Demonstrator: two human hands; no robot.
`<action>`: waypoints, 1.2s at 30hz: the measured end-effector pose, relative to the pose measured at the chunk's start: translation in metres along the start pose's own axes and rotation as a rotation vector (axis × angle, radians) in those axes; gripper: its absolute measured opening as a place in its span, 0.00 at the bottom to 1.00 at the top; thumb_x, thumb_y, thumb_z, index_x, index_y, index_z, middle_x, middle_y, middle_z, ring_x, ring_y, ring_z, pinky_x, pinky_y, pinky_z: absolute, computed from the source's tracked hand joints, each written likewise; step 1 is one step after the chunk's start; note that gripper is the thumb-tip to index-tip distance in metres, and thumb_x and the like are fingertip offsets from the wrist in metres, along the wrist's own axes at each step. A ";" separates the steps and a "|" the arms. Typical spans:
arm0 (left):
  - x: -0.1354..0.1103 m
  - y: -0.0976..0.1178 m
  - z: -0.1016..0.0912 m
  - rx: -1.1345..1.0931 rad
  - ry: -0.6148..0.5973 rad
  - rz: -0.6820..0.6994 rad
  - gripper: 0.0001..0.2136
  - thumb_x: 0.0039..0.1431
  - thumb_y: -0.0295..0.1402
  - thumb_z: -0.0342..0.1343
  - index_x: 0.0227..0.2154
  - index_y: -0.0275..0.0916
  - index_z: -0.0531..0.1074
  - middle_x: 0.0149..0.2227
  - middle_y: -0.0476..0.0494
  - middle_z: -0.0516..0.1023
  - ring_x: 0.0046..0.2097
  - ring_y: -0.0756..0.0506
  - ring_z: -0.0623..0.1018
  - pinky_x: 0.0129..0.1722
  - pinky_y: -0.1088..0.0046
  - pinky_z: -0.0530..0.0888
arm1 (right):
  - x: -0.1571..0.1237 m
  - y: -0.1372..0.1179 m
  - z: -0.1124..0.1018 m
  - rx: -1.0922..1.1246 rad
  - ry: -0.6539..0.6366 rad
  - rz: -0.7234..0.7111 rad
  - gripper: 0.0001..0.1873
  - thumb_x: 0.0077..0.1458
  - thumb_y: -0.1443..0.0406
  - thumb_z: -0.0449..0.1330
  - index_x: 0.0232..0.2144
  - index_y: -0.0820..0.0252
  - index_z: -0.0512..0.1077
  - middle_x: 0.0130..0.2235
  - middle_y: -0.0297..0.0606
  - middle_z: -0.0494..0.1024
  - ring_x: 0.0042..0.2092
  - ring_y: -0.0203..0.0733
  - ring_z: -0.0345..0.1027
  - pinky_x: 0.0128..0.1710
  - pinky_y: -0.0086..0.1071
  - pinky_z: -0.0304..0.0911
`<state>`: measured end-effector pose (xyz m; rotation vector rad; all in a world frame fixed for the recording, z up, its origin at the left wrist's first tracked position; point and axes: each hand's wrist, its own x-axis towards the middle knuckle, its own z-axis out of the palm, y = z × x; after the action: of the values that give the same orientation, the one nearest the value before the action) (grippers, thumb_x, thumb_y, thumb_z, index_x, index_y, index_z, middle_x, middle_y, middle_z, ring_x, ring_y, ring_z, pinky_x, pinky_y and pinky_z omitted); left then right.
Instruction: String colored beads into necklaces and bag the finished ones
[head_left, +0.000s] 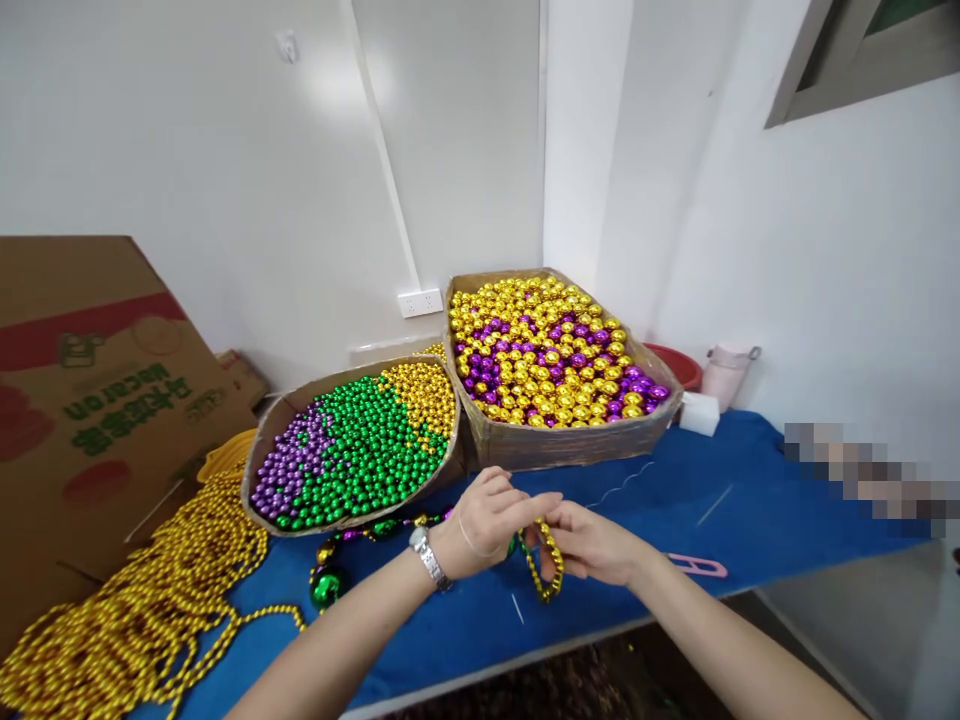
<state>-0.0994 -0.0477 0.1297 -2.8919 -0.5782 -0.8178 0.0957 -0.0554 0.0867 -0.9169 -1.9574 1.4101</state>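
My left hand [489, 518], with a silver watch [429, 556] on its wrist, is closed with its index finger stretched towards my right hand. Fingers of my right hand [596, 543] are bent around a gold bead string [552, 562], which hangs in a short loop between the hands. Green shows beside the loop, partly hidden by the fingers. Behind my left wrist a bead strand [382, 528] in purple, green and gold lies on the blue cloth, with a large green ball [328, 587] at its left end. Both hands are just above the table's front part.
Two cardboard boxes stand behind: one of green, purple and gold beads [367, 440], one of larger gold and purple balls [555, 350]. Gold bead chains [150, 580] are heaped left, by a carton [90, 400]. Pink snips [697, 566] and a white block [699, 413] lie right.
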 end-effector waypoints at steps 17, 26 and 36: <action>0.001 0.015 -0.009 -0.490 0.082 -0.398 0.16 0.58 0.29 0.51 0.50 0.39 0.68 0.31 0.46 0.78 0.32 0.49 0.72 0.37 0.72 0.68 | -0.023 -0.035 -0.010 -0.209 0.386 -0.103 0.12 0.59 0.56 0.51 0.38 0.53 0.70 0.36 0.36 0.76 0.37 0.40 0.68 0.36 0.30 0.60; -0.003 0.008 0.001 -0.180 0.179 -0.144 0.13 0.59 0.26 0.48 0.46 0.39 0.69 0.28 0.47 0.76 0.30 0.49 0.70 0.42 0.67 0.67 | 0.006 -0.003 0.018 0.263 0.009 -0.040 0.27 0.50 0.43 0.54 0.35 0.61 0.70 0.21 0.31 0.70 0.22 0.33 0.64 0.24 0.28 0.61; -0.035 0.001 0.018 0.006 0.116 -0.300 0.07 0.61 0.30 0.49 0.35 0.38 0.73 0.28 0.44 0.76 0.32 0.48 0.71 0.35 0.70 0.67 | -0.009 0.003 0.016 0.240 0.221 0.036 0.15 0.56 0.53 0.55 0.27 0.59 0.66 0.25 0.29 0.67 0.26 0.33 0.63 0.27 0.27 0.60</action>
<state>-0.1180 -0.0569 0.0964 -2.7661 -1.0141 -1.0069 0.0902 -0.0713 0.0792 -0.9539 -1.5793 1.4589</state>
